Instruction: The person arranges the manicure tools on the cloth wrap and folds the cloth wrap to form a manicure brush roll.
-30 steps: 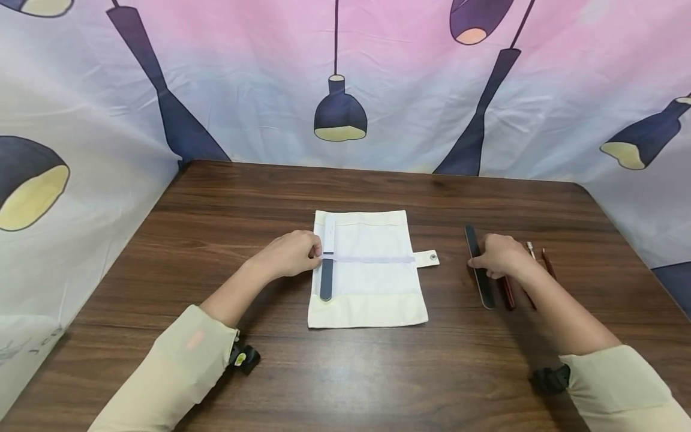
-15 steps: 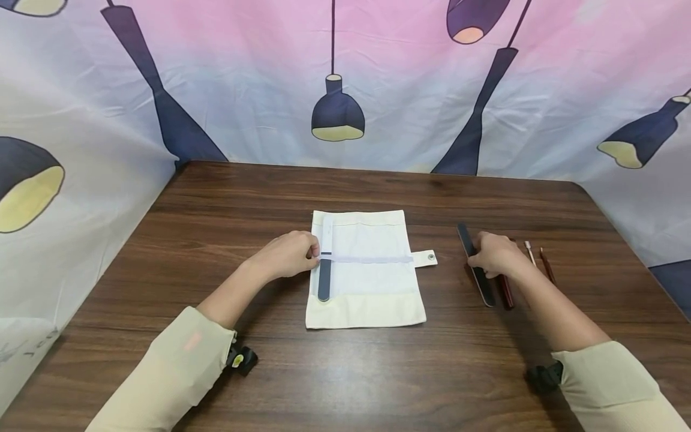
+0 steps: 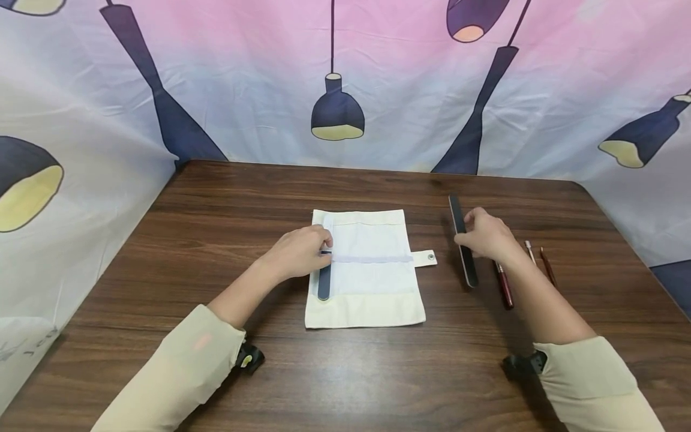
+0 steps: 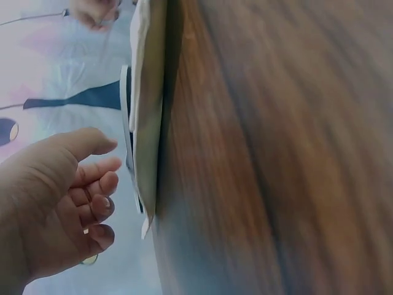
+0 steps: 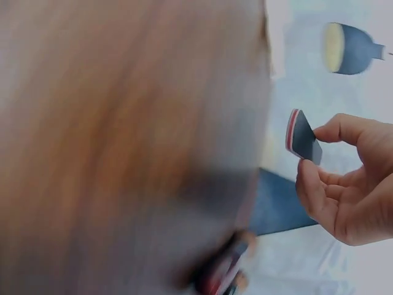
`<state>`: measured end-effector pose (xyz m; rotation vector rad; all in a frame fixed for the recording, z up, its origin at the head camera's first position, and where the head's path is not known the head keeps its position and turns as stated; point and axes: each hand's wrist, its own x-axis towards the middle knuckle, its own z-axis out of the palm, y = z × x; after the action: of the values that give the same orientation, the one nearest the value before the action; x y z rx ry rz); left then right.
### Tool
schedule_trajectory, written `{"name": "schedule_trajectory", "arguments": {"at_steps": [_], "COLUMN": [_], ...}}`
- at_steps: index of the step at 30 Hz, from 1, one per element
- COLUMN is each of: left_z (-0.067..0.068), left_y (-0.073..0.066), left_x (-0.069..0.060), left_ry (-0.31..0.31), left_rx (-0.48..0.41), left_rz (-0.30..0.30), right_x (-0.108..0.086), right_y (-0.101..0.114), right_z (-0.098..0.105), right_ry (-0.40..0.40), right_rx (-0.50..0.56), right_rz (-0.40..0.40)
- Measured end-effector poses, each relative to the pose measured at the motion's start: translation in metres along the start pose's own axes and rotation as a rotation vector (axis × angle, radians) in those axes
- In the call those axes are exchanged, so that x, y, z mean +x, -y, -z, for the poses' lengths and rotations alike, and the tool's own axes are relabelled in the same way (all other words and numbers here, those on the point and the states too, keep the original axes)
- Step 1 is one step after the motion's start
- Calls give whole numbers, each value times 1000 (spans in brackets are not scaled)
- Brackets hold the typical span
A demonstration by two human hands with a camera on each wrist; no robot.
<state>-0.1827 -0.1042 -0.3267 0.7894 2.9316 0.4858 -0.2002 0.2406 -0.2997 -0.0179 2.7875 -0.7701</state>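
A black nail file (image 3: pixel 462 240) is pinched between the thumb and fingers of my right hand (image 3: pixel 487 237). In the right wrist view the raised file (image 5: pixel 304 138) shows a reddish layer at its edge. My left hand (image 3: pixel 301 252) is over the left side of a cream cloth roll pouch (image 3: pixel 367 311). In the left wrist view that hand's loosely bent fingers (image 4: pixel 92 203) are apart from the pouch and hold nothing. A dark file with a white upper part (image 3: pixel 324 283) lies under the pouch's elastic band (image 3: pixel 372 259), partly hidden by my left hand.
Below my right forearm lies a dark red-handled brush (image 3: pixel 504 287). Right of it are a thin tool with a pale tip (image 3: pixel 529 251) and a slim brown tool (image 3: pixel 547 264). The pouch's snap tab (image 3: pixel 425 258) points right across the wooden table (image 3: pixel 345 372).
My right hand has lifted the black file off the table and moved it left and away from me. The left hand has shifted slightly right over the pouched file.
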Motion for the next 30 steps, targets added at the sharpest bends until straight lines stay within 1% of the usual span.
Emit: {"name": "schedule_trajectory", "arguments": {"at_steps": [3,6,10,13,18,23,26,30], "left_z": [-3,-5,-6,-7,-10,-11,-11,-11], "left_y": [-5,-9,-14,-16,-17,-17,-18,-18], "left_x": [7,13,18,21,22,22,22,22], "left_ry": [17,39,89,124,132,132,126,123], "left_rx": [24,50,69,75,85,84,89,89], "left_rz": [-33,-46,-17,16,31,30,31,35], "right_x": [1,4,9,16,31,45,52,60], "right_y": [14,29,52,69,92,112,121,132], "right_z": [1,2,1,-2,-10,-19,-25,-36], "right_ry": [-51,-90,-114,-117,-126,-117,-109,-120], "right_rx": [119,200,268,319,440,555,603,632], "right_rz": [13,38,59,68,80,52,37,35]}}
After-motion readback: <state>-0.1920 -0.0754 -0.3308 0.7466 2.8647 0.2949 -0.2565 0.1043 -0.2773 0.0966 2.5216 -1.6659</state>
